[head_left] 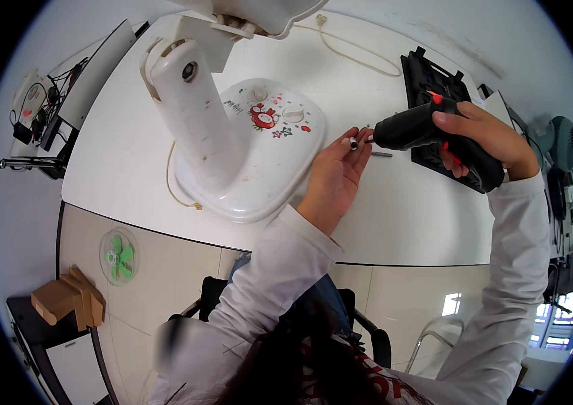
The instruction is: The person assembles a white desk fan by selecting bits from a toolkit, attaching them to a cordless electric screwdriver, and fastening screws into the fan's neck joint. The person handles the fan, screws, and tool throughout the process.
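Observation:
My right hand (485, 135) grips a black cordless screwdriver (404, 128) with red parts, its nose pointing left. Just in front of that nose, my left hand (333, 182) is palm up, with thumb and fingers closed on a small metal socket (353, 144). The driver's tip comes right up to the left fingers; whether it touches the socket I cannot tell. Left of my hands stands a white fan base (259, 202) with two knobs and printed cartoon figures. Its thick column (192, 115) leans up to the left, with a bolt in a hole near the top.
An opened black tool case (435, 77) lies behind the screwdriver. On the white table (117, 169) are a thin metal rod (381, 154) and a pale power cord (367, 59). A green-bladed fan part (119, 257) and cardboard boxes (70, 297) are at lower left.

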Tool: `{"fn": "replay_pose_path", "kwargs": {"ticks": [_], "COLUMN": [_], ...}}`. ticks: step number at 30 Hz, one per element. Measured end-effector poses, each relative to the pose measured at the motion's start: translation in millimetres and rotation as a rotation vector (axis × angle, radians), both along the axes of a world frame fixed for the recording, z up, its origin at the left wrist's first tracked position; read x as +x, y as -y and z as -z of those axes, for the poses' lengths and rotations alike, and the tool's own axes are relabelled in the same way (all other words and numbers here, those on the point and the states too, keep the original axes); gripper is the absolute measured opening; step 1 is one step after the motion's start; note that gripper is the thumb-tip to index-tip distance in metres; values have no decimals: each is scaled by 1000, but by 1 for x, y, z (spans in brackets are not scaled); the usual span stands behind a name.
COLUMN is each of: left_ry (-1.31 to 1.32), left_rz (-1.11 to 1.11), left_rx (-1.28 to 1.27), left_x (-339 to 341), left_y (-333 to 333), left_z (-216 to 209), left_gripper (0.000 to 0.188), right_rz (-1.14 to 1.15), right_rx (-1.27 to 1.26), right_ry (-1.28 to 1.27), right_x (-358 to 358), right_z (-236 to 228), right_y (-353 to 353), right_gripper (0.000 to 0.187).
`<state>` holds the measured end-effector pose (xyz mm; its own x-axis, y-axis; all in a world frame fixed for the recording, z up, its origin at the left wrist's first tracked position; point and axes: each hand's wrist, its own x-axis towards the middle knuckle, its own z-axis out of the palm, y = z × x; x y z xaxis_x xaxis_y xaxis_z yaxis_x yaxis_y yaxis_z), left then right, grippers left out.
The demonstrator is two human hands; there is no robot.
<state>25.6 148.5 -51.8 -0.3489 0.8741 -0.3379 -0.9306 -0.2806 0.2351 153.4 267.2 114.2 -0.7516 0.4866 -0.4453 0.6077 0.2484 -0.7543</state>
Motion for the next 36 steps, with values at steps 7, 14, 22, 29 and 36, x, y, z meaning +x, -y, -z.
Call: {"fn": "replay_pose_path", "kwargs": {"ticks": [7,14,22,29,36], "left_ry": [48,34,438,328,343], "left_rz": [27,21,31,66,119], "left_rx": [41,97,228,243,214], "left_x": [-3,-2,-15,-17,-18], "left_y": [-2,-3,-2,-8,-9], "left_z": [4,5,1,-20,-6], "left_gripper": [24,25,18,15,19], "right_rz": [37,122,181,-2,-8], "right_rx": [-146,-35,105,1049,1264], "right_ry": [-79,-109,-258,-175,-49], "right_x": [16,24,33,20,-4], "right_z": [10,22,33,102,147], "right_y": [-3,-4,-3,1,9], "right_gripper": [50,46,44,47,67]}}
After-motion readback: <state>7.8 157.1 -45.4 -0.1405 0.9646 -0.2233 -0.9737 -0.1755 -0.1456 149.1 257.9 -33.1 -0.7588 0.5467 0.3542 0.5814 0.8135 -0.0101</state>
